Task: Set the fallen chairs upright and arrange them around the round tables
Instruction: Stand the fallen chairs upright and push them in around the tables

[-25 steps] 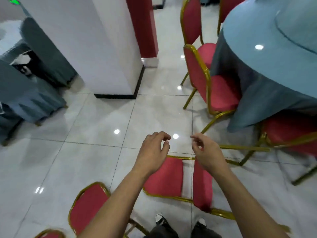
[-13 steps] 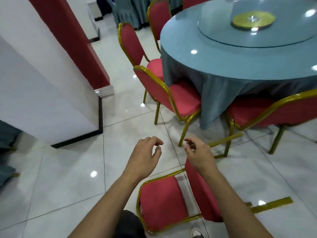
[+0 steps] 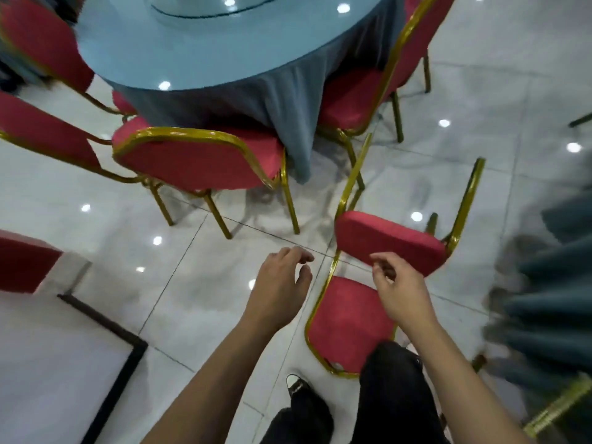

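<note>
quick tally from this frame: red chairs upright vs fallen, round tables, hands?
Upright red chairs at the table: 4, near, far left, top left, right
Fallen red chair: 1
Round table with blue cloth: 1
Hands: 2, left hand, right hand, both holding nothing
Total: 8

A banquet hall or restaurant dining room: a round worktop (image 3: 205,49) draped in blue cloth with a glass turntable (image 3: 205,4), gold-framed red banquet chairs (image 3: 198,161) around it, glossy tiled floor (image 3: 208,283).
</note>
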A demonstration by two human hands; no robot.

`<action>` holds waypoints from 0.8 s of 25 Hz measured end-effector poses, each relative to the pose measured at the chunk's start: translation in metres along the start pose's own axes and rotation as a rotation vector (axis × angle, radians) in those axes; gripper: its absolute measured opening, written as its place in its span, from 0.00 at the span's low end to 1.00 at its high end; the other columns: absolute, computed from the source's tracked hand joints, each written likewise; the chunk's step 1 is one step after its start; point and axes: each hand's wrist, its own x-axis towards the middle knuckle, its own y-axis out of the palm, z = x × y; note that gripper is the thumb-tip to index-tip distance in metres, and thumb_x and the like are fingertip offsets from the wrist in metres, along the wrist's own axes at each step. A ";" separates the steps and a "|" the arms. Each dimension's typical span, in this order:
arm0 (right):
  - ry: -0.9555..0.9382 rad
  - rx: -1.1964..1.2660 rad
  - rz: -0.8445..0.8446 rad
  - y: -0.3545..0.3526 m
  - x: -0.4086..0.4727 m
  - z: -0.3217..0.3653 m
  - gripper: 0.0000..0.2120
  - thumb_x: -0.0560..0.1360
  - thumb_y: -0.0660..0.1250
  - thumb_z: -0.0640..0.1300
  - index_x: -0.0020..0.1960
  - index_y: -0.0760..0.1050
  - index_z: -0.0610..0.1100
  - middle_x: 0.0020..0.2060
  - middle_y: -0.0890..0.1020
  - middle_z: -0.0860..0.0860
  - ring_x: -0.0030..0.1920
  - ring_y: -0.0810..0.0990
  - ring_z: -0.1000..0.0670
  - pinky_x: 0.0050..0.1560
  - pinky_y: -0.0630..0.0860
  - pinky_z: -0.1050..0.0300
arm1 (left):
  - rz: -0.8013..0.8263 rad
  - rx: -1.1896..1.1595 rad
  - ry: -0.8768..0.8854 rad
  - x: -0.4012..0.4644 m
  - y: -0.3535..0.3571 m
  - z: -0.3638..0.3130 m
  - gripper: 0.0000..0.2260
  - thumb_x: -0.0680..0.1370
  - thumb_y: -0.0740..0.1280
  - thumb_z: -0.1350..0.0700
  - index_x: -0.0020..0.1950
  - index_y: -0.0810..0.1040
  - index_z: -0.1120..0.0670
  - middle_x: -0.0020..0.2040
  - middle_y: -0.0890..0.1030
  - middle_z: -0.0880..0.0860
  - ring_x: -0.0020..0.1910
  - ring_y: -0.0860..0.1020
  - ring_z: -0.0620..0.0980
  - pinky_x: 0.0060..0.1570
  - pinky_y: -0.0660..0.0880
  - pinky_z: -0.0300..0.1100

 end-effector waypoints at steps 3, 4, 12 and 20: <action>0.165 0.002 -0.102 0.017 -0.055 -0.046 0.10 0.79 0.66 0.43 0.58 0.80 0.52 0.49 0.84 0.55 0.50 0.81 0.54 0.55 0.77 0.55 | 0.137 0.006 0.088 -0.006 0.031 0.021 0.10 0.82 0.62 0.56 0.62 0.77 0.50 0.59 0.79 0.46 0.60 0.73 0.47 0.61 0.71 0.44; 0.203 -0.007 -0.121 0.022 -0.069 -0.059 0.10 0.79 0.66 0.43 0.58 0.80 0.53 0.50 0.84 0.56 0.50 0.81 0.55 0.55 0.77 0.56 | 0.164 -0.002 0.098 -0.009 0.043 0.028 0.10 0.82 0.62 0.57 0.62 0.77 0.50 0.59 0.79 0.45 0.61 0.73 0.47 0.60 0.70 0.42; 0.440 -0.043 -0.131 0.119 -0.101 -0.233 0.11 0.80 0.65 0.43 0.61 0.79 0.52 0.46 0.84 0.55 0.45 0.80 0.56 0.48 0.74 0.59 | 0.299 -0.050 0.069 -0.023 0.213 0.159 0.12 0.82 0.62 0.55 0.64 0.75 0.46 0.59 0.77 0.42 0.60 0.73 0.42 0.56 0.67 0.37; 0.633 -0.017 -0.297 0.304 -0.043 -0.557 0.20 0.80 0.65 0.49 0.70 0.69 0.56 0.60 0.78 0.49 0.59 0.79 0.48 0.57 0.77 0.50 | 0.323 -0.078 -0.032 0.049 0.532 0.386 0.22 0.84 0.58 0.49 0.78 0.60 0.44 0.70 0.68 0.49 0.65 0.70 0.47 0.65 0.73 0.50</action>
